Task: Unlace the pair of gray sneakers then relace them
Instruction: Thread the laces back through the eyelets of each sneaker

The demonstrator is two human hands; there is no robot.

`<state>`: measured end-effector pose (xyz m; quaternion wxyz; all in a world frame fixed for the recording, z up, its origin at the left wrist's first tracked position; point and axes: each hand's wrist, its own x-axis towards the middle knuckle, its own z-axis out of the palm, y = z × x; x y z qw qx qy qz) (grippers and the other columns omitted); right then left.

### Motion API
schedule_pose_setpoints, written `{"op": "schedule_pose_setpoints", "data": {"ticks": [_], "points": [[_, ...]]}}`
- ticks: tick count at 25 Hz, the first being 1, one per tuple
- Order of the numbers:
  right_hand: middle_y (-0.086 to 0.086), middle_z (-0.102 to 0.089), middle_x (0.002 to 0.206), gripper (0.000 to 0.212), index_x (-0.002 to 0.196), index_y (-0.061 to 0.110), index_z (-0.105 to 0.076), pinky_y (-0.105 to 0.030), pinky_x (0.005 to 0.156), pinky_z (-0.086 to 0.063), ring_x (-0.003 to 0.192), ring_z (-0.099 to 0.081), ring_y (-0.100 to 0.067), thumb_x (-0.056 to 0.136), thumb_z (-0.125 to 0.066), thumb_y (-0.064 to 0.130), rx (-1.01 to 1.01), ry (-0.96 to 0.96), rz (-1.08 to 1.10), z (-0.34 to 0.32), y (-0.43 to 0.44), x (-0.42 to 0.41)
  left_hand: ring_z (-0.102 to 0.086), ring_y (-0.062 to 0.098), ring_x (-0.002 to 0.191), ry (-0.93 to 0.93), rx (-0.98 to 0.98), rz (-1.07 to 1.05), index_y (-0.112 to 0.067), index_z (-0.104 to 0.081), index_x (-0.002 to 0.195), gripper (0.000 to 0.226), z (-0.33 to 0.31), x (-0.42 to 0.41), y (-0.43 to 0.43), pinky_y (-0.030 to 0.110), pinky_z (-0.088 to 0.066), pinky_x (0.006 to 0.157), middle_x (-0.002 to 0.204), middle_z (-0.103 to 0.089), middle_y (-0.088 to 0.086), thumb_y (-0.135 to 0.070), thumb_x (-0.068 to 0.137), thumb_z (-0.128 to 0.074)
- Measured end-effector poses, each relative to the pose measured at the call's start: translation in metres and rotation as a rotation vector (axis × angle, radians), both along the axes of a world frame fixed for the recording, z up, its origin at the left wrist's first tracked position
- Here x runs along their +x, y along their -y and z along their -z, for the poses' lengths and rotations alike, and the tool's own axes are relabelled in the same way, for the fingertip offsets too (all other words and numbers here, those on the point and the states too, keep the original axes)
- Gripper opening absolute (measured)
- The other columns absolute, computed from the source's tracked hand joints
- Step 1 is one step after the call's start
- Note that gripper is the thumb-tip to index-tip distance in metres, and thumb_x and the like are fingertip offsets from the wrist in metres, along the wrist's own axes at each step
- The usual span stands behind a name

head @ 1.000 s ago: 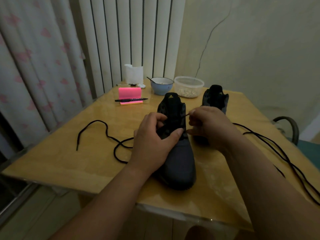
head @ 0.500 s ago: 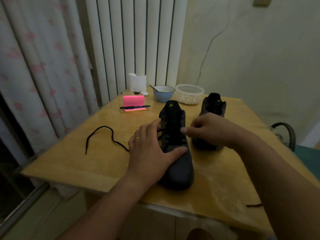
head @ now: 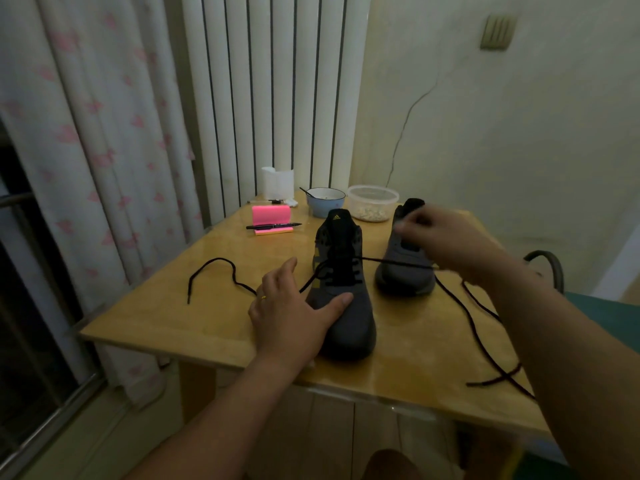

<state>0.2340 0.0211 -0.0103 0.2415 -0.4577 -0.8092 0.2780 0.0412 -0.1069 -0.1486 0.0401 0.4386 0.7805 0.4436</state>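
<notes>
Two gray sneakers stand on the wooden table (head: 194, 323). The near sneaker (head: 349, 317) points its toe at me, and a black shoelace (head: 391, 262) runs through its lower eyelets. My left hand (head: 294, 313) rests flat on that shoe's left side, thumb across the toe. My right hand (head: 446, 237), blurred, is raised over the far sneaker (head: 398, 271) and pinches the lace, which is stretched taut to the right. The lace's other end (head: 214, 268) lies loose on the table to the left.
More black lace (head: 481, 327) trails over the table's right part toward the front edge. At the back stand a pink sticky pad (head: 272, 216) with a pen (head: 273, 226), a blue bowl (head: 325, 202) and a plastic container (head: 372, 202). A chair (head: 547, 268) is at the right.
My right hand has pulled the lace out through the eyelet and moved up and right. My left hand slid down from the tongue to the shoe's side and toe.
</notes>
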Motion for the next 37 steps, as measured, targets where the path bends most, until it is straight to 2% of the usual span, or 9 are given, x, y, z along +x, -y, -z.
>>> {"op": "schedule_pose_setpoints", "data": {"ticks": [2,8,15,19,23,25,29,33,37], "points": [[-0.008,-0.068,0.09,0.033,0.094,0.017,-0.072,-0.03,0.065,-0.046,0.081,-0.064,-0.023,0.098,-0.065,0.049,-0.029,0.415,-0.117,0.017,0.002,0.0,-0.041,0.02,0.143,0.046,-0.018,0.021,-0.031,-0.027,0.158,0.108,-0.001,-0.002,-0.002,0.051,-0.029,0.121,0.154,-0.044,-0.004,-0.088,0.073,-0.063],[-0.002,-0.041,0.061,0.024,0.076,0.012,-0.057,-0.028,0.045,-0.027,0.043,-0.035,-0.012,0.096,-0.063,0.023,-0.232,-0.634,0.24,0.004,-0.012,0.008,-0.056,0.017,0.131,0.085,-0.071,0.083,-0.03,-0.037,0.153,0.101,-0.002,-0.007,-0.004,0.053,-0.029,0.12,0.138,-0.061,-0.008,-0.089,0.075,-0.06],[-0.012,-0.044,0.077,0.02,0.079,0.011,-0.06,-0.039,0.062,-0.031,0.071,-0.04,-0.023,0.086,-0.063,0.029,-0.072,-0.833,0.535,0.011,-0.019,0.007,-0.057,0.016,0.129,0.055,-0.102,0.089,-0.032,-0.04,0.149,0.101,-0.001,-0.01,-0.005,0.055,-0.035,0.117,0.138,-0.061,-0.009,-0.093,0.07,-0.056],[-0.004,-0.048,0.062,0.026,0.08,0.008,-0.066,-0.03,0.053,-0.032,0.055,-0.041,-0.017,0.098,-0.065,0.027,-0.134,-0.545,0.218,0.01,-0.008,0.005,-0.046,0.017,0.138,-0.005,-0.006,0.12,-0.032,-0.037,0.153,0.091,-0.015,-0.011,-0.007,0.052,-0.038,0.117,0.148,-0.047,-0.007,-0.076,0.079,-0.07],[-0.007,-0.053,0.069,0.036,0.091,0.014,-0.074,-0.029,0.056,-0.038,0.059,-0.047,-0.015,0.105,-0.058,0.043,-0.062,-0.266,-0.092,0.004,0.009,-0.013,-0.041,0.005,0.138,0.123,0.208,0.462,-0.028,-0.032,0.159,0.068,-0.072,-0.002,-0.023,0.037,-0.042,0.117,0.155,-0.044,-0.006,-0.027,0.1,-0.064],[-0.004,-0.049,0.069,0.036,0.102,0.01,-0.069,-0.029,0.054,-0.035,0.058,-0.043,-0.015,0.109,-0.05,0.04,-0.146,-0.381,-0.254,-0.002,0.01,-0.026,-0.055,0.006,0.128,0.289,0.154,0.708,-0.029,-0.027,0.163,0.065,-0.106,0.004,-0.034,0.03,-0.045,0.108,0.149,-0.054,-0.001,-0.018,0.105,-0.054],[-0.002,-0.048,0.068,0.043,0.127,-0.001,-0.06,-0.029,0.051,-0.036,0.056,-0.045,-0.015,0.111,-0.043,0.036,-0.351,-0.704,-0.271,-0.02,0.008,-0.036,-0.071,0.022,0.1,0.305,0.059,0.816,-0.03,-0.039,0.157,0.058,-0.126,-0.006,-0.051,0.048,-0.054,0.103,0.114,-0.071,0.003,-0.038,0.103,-0.059],[-0.002,-0.047,0.067,0.044,0.122,-0.003,-0.06,-0.031,0.053,-0.03,0.055,-0.043,-0.015,0.111,-0.043,0.036,-0.356,-0.634,-0.369,-0.025,0.011,-0.039,-0.058,0.021,0.127,0.118,0.167,0.768,-0.028,-0.033,0.16,0.067,-0.126,-0.011,-0.05,0.044,-0.052,0.109,0.147,-0.049,0.004,-0.023,0.098,-0.06],[-0.007,-0.054,0.072,0.046,0.12,-0.003,-0.06,-0.033,0.056,-0.042,0.058,-0.054,-0.021,0.11,-0.043,0.04,-0.414,-0.622,-0.442,-0.035,0.018,-0.034,-0.063,0.022,0.076,0.317,0.176,0.909,-0.014,-0.061,0.123,0.021,-0.139,-0.008,-0.039,0.033,-0.057,0.073,0.093,-0.062,0.012,-0.012,0.104,-0.052]]}}
